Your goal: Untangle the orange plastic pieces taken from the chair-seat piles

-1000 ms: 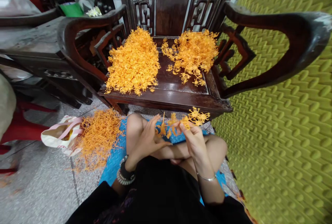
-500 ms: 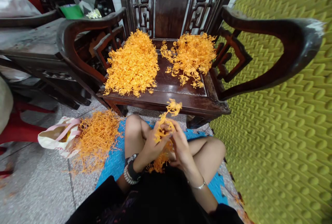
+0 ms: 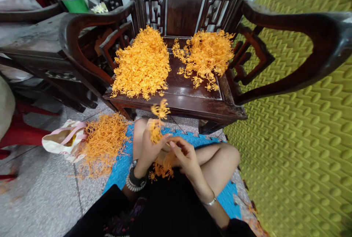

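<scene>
Fingers of the left hand (image 3: 150,145) pinch an orange sprig (image 3: 158,119); the right hand (image 3: 183,155), fingers loosely parted, touches it. Nearby bag (image 3: 59,141) spills orange strands (image 3: 103,143).

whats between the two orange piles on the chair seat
In the head view, a strip of bare dark wood of the chair seat separates the dense left pile from the looser right pile; a few loose orange pieces stray into it.

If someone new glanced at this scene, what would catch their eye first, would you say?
Two bright orange heaps on the dark wooden chair seat: the left pile dense, the right pile looser. Below, the left hand holds up an orange sprig beside the right hand.
</scene>
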`<state>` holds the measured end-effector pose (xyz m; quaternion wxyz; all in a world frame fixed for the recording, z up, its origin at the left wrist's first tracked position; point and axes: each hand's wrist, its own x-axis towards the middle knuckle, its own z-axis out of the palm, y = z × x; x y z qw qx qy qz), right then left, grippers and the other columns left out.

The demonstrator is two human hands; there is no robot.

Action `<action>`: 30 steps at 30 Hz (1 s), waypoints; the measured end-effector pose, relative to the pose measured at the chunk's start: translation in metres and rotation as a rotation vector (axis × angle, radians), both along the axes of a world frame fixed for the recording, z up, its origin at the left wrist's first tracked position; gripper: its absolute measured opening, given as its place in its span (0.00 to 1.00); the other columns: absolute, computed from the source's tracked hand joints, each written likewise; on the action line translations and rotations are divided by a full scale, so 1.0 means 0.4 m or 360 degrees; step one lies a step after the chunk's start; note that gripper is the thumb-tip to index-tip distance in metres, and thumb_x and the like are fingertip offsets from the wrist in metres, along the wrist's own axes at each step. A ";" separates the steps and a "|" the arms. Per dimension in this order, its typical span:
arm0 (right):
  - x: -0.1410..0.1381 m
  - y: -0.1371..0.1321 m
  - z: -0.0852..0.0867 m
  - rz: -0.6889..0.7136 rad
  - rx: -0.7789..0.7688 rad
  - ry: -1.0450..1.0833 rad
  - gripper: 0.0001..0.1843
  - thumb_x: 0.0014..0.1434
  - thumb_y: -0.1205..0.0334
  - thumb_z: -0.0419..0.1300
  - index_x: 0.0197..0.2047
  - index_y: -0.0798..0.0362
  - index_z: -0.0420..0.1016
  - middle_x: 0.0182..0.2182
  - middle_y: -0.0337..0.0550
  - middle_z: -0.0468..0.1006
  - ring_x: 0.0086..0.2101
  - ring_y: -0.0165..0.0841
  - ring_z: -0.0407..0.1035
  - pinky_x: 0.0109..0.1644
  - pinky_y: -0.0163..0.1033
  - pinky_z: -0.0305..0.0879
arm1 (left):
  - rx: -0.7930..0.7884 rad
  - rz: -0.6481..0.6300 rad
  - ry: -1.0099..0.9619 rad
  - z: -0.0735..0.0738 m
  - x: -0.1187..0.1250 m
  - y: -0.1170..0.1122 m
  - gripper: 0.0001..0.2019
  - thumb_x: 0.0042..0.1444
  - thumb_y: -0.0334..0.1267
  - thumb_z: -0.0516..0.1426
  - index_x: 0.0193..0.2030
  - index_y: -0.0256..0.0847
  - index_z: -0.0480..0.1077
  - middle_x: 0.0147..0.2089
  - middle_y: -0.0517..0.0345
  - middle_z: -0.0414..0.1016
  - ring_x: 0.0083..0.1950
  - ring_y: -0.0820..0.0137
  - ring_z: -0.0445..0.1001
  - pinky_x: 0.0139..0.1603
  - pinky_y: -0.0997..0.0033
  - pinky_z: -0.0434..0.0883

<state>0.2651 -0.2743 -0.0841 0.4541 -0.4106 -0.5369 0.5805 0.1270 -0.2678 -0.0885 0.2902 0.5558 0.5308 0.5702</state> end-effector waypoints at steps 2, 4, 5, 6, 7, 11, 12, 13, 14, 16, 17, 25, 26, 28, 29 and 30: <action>0.000 -0.005 -0.002 0.0006 0.0000 -0.0034 0.09 0.59 0.55 0.61 0.33 0.50 0.78 0.29 0.40 0.77 0.31 0.33 0.68 0.37 0.37 0.63 | -0.0050 0.0102 -0.0125 -0.006 -0.002 0.000 0.14 0.57 0.49 0.58 0.41 0.43 0.62 0.34 0.60 0.64 0.34 0.70 0.66 0.37 0.69 0.67; 0.001 -0.007 -0.005 0.0073 -0.0008 -0.0018 0.08 0.59 0.55 0.61 0.35 0.49 0.78 0.30 0.40 0.78 0.32 0.34 0.69 0.38 0.38 0.64 | -0.0071 0.0097 -0.0183 -0.007 -0.001 0.000 0.13 0.58 0.49 0.57 0.39 0.43 0.62 0.31 0.62 0.64 0.32 0.71 0.66 0.35 0.70 0.67; 0.000 -0.006 -0.006 0.0134 -0.0019 0.0016 0.08 0.59 0.55 0.61 0.36 0.48 0.79 0.30 0.40 0.78 0.32 0.34 0.70 0.39 0.38 0.65 | -0.0057 0.0046 -0.0169 -0.007 -0.001 -0.001 0.12 0.60 0.49 0.55 0.39 0.43 0.63 0.32 0.61 0.66 0.33 0.70 0.67 0.36 0.70 0.67; -0.001 -0.003 -0.006 0.0202 -0.0044 0.0068 0.09 0.59 0.54 0.61 0.38 0.47 0.79 0.31 0.40 0.78 0.33 0.34 0.70 0.40 0.38 0.66 | -0.0032 -0.0024 -0.0135 -0.006 0.000 -0.001 0.12 0.61 0.49 0.53 0.39 0.43 0.64 0.33 0.59 0.68 0.36 0.69 0.69 0.38 0.69 0.68; -0.003 0.001 -0.006 0.0260 -0.0084 0.0136 0.09 0.58 0.52 0.62 0.39 0.47 0.79 0.31 0.39 0.78 0.34 0.34 0.71 0.41 0.38 0.66 | -0.0009 -0.0105 -0.0094 -0.006 0.000 -0.001 0.13 0.62 0.50 0.52 0.40 0.42 0.66 0.35 0.57 0.69 0.38 0.68 0.70 0.41 0.68 0.69; -0.011 0.021 0.000 0.0340 -0.0329 0.0416 0.12 0.54 0.49 0.65 0.35 0.49 0.76 0.29 0.37 0.77 0.31 0.31 0.71 0.39 0.36 0.69 | -0.0078 -0.0350 -0.0081 -0.010 0.005 -0.006 0.17 0.63 0.52 0.49 0.45 0.42 0.69 0.41 0.52 0.72 0.43 0.64 0.71 0.46 0.63 0.70; -0.013 0.024 0.003 0.0351 -0.0375 0.0447 0.12 0.53 0.50 0.65 0.33 0.49 0.75 0.26 0.36 0.75 0.27 0.30 0.70 0.35 0.35 0.69 | -0.0103 -0.0370 -0.0121 -0.012 0.006 -0.007 0.17 0.63 0.52 0.49 0.47 0.43 0.68 0.42 0.53 0.72 0.43 0.64 0.71 0.45 0.64 0.70; -0.014 0.026 0.005 0.0358 -0.0405 0.0467 0.12 0.54 0.51 0.66 0.32 0.50 0.74 0.24 0.35 0.74 0.24 0.28 0.68 0.31 0.34 0.68 | -0.0110 -0.0371 -0.0159 -0.014 0.007 -0.008 0.17 0.63 0.52 0.50 0.50 0.44 0.67 0.43 0.53 0.71 0.42 0.65 0.71 0.44 0.65 0.71; -0.016 0.026 0.008 0.0356 -0.0426 0.0481 0.12 0.54 0.52 0.66 0.32 0.50 0.73 0.23 0.34 0.73 0.22 0.28 0.67 0.29 0.33 0.67 | -0.0096 -0.0351 -0.0191 -0.016 0.008 -0.008 0.18 0.62 0.53 0.51 0.51 0.45 0.65 0.43 0.54 0.71 0.42 0.66 0.71 0.43 0.66 0.70; -0.019 0.023 0.011 0.0284 -0.0447 0.0518 0.11 0.53 0.53 0.67 0.31 0.49 0.71 0.24 0.34 0.73 0.22 0.28 0.67 0.29 0.33 0.67 | -0.0029 -0.0261 -0.0233 -0.020 0.008 -0.009 0.19 0.59 0.54 0.53 0.51 0.46 0.62 0.42 0.56 0.68 0.41 0.67 0.69 0.42 0.68 0.69; -0.021 0.021 0.011 0.0215 -0.0454 0.0546 0.12 0.52 0.54 0.67 0.32 0.49 0.70 0.26 0.35 0.74 0.24 0.29 0.68 0.30 0.34 0.68 | -0.0005 -0.0223 -0.0230 -0.022 0.007 -0.009 0.20 0.57 0.55 0.55 0.49 0.45 0.62 0.41 0.56 0.67 0.40 0.68 0.68 0.41 0.69 0.69; -0.030 0.017 -0.002 -0.0120 -0.0453 0.0468 0.12 0.50 0.51 0.67 0.31 0.49 0.73 0.27 0.36 0.74 0.27 0.29 0.69 0.33 0.33 0.69 | -0.0205 -0.0381 0.0340 -0.013 -0.014 -0.020 0.14 0.57 0.48 0.58 0.35 0.41 0.61 0.29 0.62 0.64 0.31 0.70 0.63 0.34 0.71 0.60; -0.028 0.019 -0.003 -0.0064 -0.0463 0.0467 0.13 0.51 0.50 0.66 0.31 0.49 0.73 0.25 0.35 0.73 0.25 0.29 0.68 0.31 0.33 0.68 | -0.0200 -0.0386 0.0396 -0.008 -0.017 -0.021 0.12 0.59 0.47 0.56 0.34 0.41 0.61 0.29 0.62 0.64 0.31 0.70 0.63 0.34 0.71 0.60; -0.023 0.023 -0.006 0.0092 -0.0480 0.0456 0.15 0.53 0.47 0.64 0.30 0.50 0.72 0.21 0.34 0.71 0.21 0.29 0.66 0.29 0.34 0.68 | -0.0176 -0.0437 0.0438 0.002 -0.023 -0.024 0.12 0.64 0.44 0.50 0.33 0.40 0.61 0.29 0.60 0.64 0.32 0.70 0.64 0.34 0.70 0.60; -0.021 0.024 -0.007 0.0150 -0.0492 0.0445 0.16 0.53 0.45 0.64 0.29 0.50 0.72 0.19 0.34 0.71 0.20 0.29 0.65 0.27 0.35 0.68 | -0.0167 -0.0475 0.0438 0.006 -0.025 -0.026 0.12 0.65 0.43 0.48 0.33 0.40 0.62 0.29 0.60 0.65 0.32 0.70 0.64 0.34 0.70 0.60; -0.021 0.025 -0.009 0.0167 -0.0498 0.0436 0.17 0.53 0.44 0.63 0.29 0.50 0.72 0.18 0.34 0.70 0.19 0.30 0.65 0.25 0.36 0.67 | -0.0159 -0.0510 0.0432 0.010 -0.025 -0.028 0.12 0.66 0.42 0.47 0.33 0.40 0.62 0.30 0.59 0.65 0.32 0.70 0.65 0.35 0.70 0.61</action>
